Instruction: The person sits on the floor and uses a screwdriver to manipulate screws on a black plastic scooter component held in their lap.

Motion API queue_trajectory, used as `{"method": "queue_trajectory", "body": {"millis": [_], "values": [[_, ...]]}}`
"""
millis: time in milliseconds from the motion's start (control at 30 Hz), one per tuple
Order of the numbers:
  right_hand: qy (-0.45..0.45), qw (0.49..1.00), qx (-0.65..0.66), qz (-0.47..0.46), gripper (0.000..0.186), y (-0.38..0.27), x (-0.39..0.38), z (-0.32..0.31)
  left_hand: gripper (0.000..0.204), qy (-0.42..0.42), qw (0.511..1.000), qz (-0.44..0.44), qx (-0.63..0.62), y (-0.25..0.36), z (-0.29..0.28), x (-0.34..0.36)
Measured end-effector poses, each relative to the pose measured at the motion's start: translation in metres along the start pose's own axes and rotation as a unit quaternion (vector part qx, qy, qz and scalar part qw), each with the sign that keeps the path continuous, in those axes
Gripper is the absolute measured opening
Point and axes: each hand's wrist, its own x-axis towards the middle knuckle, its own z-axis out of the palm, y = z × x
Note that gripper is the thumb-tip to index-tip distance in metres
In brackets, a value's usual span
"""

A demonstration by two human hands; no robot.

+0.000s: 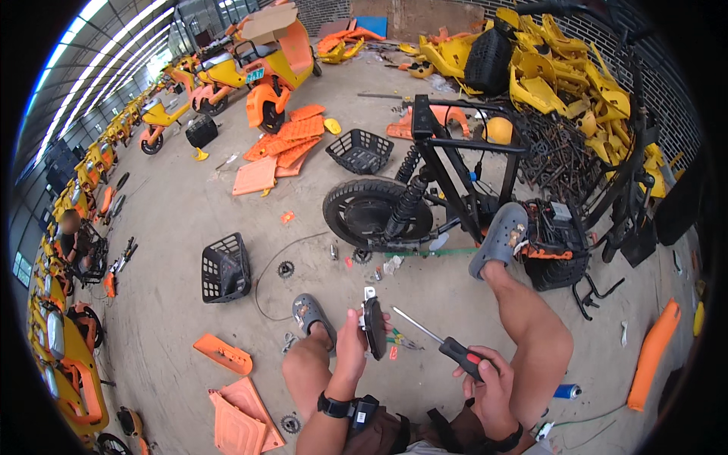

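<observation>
Ahead of hands: stripped scooter frame | black basket left

screwdriver: black handle with red patch, silver shaft
part in left hand: black, pale metal tab on top
clogs: grey, dotted with holes
bike frame: black, black tyre
baskets: black mesh
panels on floor: orange on grey
heap of shells: yellow
can: blue
</observation>
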Motion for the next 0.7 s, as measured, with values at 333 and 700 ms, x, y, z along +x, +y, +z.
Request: {"method": "queue_trajectory", "body": {"millis": [333, 700], "values": [[-0.033, 0.997, -0.025, -0.072, 0.034, 0.009, -0.007, -0.004, 0.071, -0.108, 0.991, -0.053, -0.060, -0.004, 0.005, -0.001], [-0.043, 0.986, -0.115, -0.115, 0.031, 0.007, -0.009, -0.006, 0.074, -0.185, 0.971, -0.090, -0.121, 0.001, 0.006, -0.004]]}}
